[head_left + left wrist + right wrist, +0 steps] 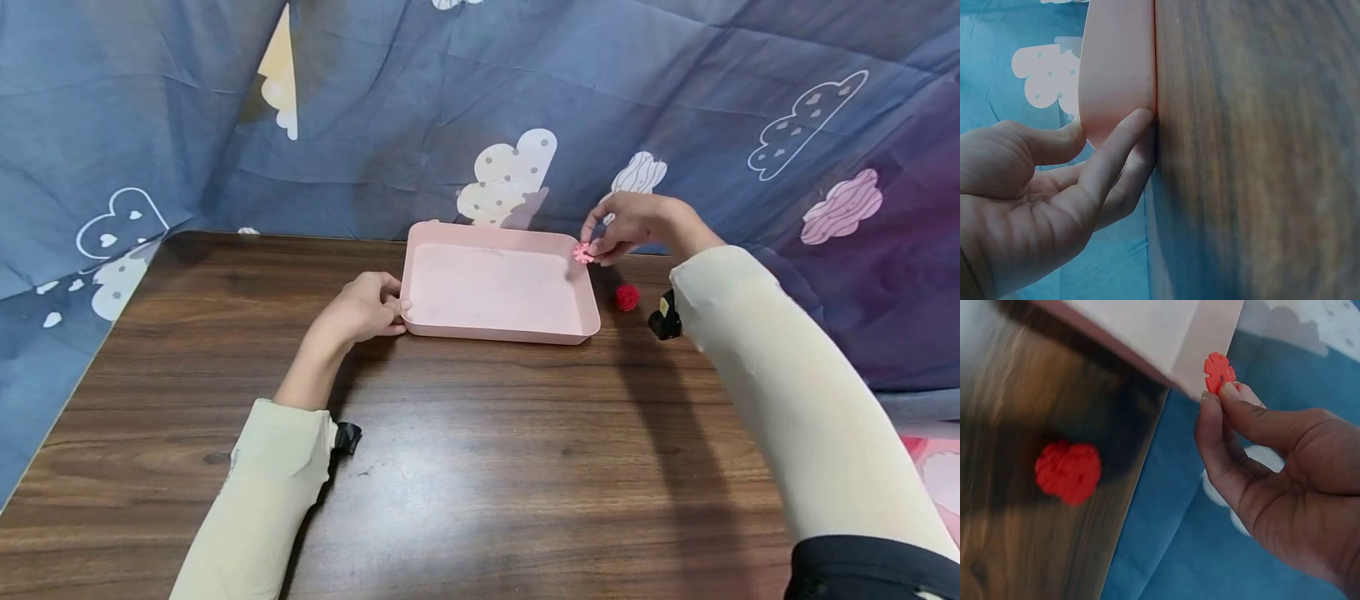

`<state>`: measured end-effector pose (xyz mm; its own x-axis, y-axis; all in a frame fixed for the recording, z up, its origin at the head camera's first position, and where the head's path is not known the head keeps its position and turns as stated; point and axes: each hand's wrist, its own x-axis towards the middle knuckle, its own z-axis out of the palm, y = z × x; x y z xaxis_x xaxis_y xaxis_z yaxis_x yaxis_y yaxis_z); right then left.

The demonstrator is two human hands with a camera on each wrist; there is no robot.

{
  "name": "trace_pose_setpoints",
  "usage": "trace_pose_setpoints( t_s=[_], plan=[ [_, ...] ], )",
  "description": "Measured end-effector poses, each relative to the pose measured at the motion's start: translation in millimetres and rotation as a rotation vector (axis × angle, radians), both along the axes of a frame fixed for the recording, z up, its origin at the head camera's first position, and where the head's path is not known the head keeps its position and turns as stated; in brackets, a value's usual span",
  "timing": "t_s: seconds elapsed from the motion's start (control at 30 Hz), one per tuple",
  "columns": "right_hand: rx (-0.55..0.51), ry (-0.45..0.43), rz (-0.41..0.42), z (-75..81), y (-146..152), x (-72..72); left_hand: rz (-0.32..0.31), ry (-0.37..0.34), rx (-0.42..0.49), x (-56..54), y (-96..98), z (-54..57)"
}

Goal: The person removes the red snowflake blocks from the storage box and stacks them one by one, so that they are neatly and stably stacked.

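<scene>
A shallow pink tray [495, 287] lies near the far edge of the table, its inside bare. At its left end my left hand [363, 307] holds the tray, thumb at the rim and fingers low on the outer wall, as the left wrist view shows. Over the tray's far right corner, my right hand [633, 227] pinches a red notched plastic disc [1219, 374] between thumb and fingertips. Just right of the tray, a small heap of similar red discs [1068, 472] sits on the table, below the right hand.
The dark wood table [480, 467] stretches toward me in front of the tray. Behind it hangs a blue cloth [360, 125] with cloud prints, close to the tray's far side. Black wrist straps are on both sleeves, the right one [665, 317] beside the heap.
</scene>
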<state>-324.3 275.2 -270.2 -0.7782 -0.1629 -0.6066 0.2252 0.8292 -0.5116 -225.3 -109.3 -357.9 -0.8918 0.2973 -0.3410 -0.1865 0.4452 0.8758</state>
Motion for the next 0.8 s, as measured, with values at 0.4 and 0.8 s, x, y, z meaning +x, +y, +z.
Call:
trace_pose_setpoints(
  t_s=[0.4,0.8],
  plan=[
    [-0.078,-0.084,-0.11,-8.7,51,12.5,-0.012,-0.016,0.006,-0.8,-0.3,0.7],
    [-0.119,-0.118,-0.15,-24.6,72,25.5,-0.019,-0.019,0.017,-1.2,-1.7,-0.7]
  ],
)
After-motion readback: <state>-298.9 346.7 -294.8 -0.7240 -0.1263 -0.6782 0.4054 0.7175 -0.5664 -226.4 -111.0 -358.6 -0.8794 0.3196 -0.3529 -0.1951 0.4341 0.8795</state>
